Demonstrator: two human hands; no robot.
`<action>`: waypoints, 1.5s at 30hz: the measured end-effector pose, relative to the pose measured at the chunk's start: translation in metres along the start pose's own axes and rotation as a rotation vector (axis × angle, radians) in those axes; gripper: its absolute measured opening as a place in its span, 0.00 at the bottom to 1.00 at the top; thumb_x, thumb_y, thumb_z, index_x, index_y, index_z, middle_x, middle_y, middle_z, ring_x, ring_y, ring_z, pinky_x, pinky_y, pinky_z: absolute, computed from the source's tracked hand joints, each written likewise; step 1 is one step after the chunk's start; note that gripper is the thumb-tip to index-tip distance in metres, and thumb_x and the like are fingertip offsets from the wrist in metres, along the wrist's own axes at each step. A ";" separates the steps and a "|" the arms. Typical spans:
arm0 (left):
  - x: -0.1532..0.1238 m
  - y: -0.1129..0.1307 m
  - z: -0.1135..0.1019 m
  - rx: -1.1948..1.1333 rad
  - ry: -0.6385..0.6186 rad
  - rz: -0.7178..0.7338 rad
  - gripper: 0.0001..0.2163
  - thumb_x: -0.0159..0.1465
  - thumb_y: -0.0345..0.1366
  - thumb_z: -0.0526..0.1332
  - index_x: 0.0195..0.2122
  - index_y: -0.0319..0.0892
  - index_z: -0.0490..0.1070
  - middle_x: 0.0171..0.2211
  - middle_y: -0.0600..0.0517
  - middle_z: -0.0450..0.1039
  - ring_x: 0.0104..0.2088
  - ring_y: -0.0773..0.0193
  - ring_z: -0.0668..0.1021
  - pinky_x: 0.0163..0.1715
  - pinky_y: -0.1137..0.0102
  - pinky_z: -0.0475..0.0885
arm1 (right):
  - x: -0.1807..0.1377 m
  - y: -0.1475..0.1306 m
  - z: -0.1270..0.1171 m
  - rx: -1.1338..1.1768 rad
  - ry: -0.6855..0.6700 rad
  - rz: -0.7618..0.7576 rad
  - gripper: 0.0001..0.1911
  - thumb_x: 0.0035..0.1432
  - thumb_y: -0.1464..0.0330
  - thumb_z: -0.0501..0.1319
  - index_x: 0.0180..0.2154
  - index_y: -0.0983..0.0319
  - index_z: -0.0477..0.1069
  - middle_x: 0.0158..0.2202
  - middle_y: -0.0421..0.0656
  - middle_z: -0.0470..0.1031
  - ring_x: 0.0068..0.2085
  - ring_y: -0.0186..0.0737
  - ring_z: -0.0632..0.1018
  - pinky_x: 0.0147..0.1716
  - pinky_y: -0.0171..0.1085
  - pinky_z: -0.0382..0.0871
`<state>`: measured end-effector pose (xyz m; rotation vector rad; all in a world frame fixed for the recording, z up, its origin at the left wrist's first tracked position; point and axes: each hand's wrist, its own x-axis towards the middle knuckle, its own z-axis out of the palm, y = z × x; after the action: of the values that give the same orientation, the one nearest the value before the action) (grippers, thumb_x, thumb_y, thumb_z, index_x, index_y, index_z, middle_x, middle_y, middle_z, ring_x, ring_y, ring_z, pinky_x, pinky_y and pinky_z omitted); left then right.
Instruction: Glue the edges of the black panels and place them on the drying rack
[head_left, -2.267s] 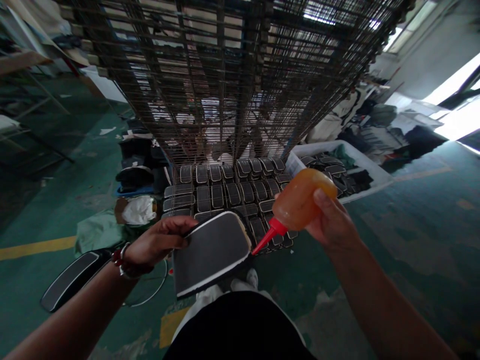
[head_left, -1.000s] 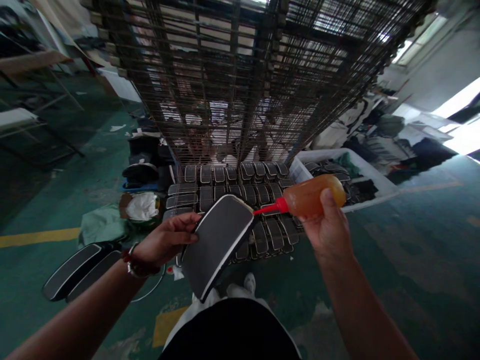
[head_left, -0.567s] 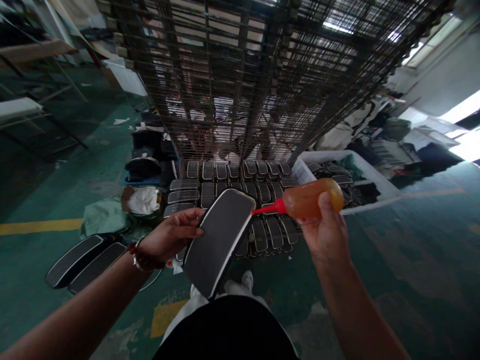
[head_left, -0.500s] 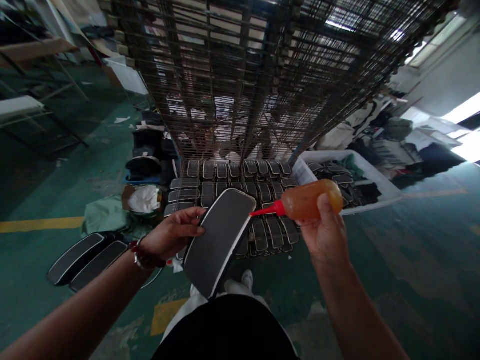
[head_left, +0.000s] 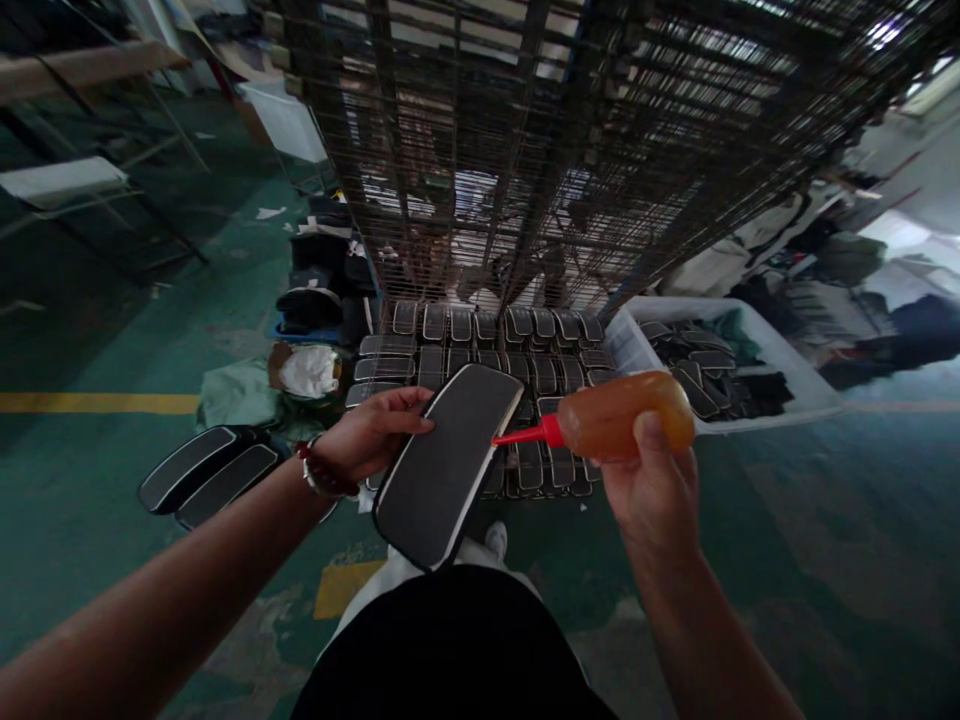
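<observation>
My left hand [head_left: 382,430], with a beaded bracelet at the wrist, grips the left edge of a dark, curved, padded panel [head_left: 446,465] edged in pale trim. The thumb lies on the panel's flat face and the other fingers go behind it. In my right hand [head_left: 652,490] is a squeeze bottle [head_left: 626,415] of amber liquid, held level. Its long red nozzle [head_left: 521,434] points left, and the tip is at the pale trim on the panel's right edge. Whether liquid is coming out is too small to tell.
A tall wire rack [head_left: 487,150] stands ahead, with rows of similar panels [head_left: 544,372] at its foot. To the right is a white bin [head_left: 802,385] of dark pieces. Two more panels [head_left: 225,485] lie on the green floor at left, near a bag [head_left: 240,395].
The nozzle tip has moved down along the panel's right edge, away from its upper corner. My view has shifted, so the surroundings sit farther right. Both hands keep their holds.
</observation>
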<state>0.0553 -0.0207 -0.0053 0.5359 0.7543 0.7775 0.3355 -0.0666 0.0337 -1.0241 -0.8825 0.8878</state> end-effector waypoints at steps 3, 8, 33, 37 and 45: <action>0.001 0.000 0.001 0.000 0.030 -0.008 0.12 0.53 0.21 0.68 0.38 0.36 0.75 0.32 0.47 0.81 0.28 0.61 0.83 0.30 0.69 0.80 | -0.006 -0.001 0.003 -0.006 -0.050 0.003 0.12 0.58 0.58 0.68 0.42 0.55 0.75 0.34 0.41 0.78 0.46 0.50 0.80 0.42 0.48 0.80; 0.001 0.001 0.003 0.017 0.090 -0.001 0.09 0.53 0.20 0.65 0.36 0.34 0.75 0.30 0.46 0.79 0.25 0.62 0.81 0.26 0.69 0.79 | -0.017 -0.001 0.006 0.003 -0.122 -0.014 0.17 0.57 0.58 0.68 0.48 0.52 0.74 0.41 0.42 0.79 0.49 0.51 0.80 0.50 0.53 0.77; -0.010 0.005 0.000 -0.312 0.422 -0.005 0.13 0.59 0.19 0.54 0.42 0.30 0.74 0.23 0.47 0.77 0.21 0.60 0.80 0.23 0.68 0.80 | -0.040 0.009 0.006 0.161 -0.111 -0.035 0.23 0.54 0.60 0.72 0.50 0.57 0.74 0.46 0.45 0.79 0.49 0.50 0.80 0.52 0.53 0.75; -0.006 -0.008 0.000 -0.525 0.480 0.026 0.14 0.62 0.20 0.52 0.46 0.29 0.72 0.24 0.47 0.77 0.21 0.60 0.81 0.25 0.68 0.81 | -0.031 0.013 0.009 0.167 -0.034 -0.101 0.24 0.55 0.60 0.70 0.52 0.57 0.72 0.50 0.45 0.78 0.53 0.53 0.78 0.55 0.58 0.72; 0.006 -0.026 0.003 -0.714 0.520 0.074 0.10 0.64 0.19 0.53 0.41 0.31 0.71 0.24 0.49 0.76 0.19 0.66 0.79 0.21 0.75 0.78 | -0.027 0.025 0.009 0.197 -0.023 -0.147 0.23 0.57 0.62 0.69 0.53 0.57 0.71 0.50 0.47 0.78 0.55 0.52 0.77 0.55 0.57 0.71</action>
<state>0.0714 -0.0317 -0.0236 -0.2992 0.8637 1.2017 0.3129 -0.0820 0.0077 -0.7705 -0.8604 0.8449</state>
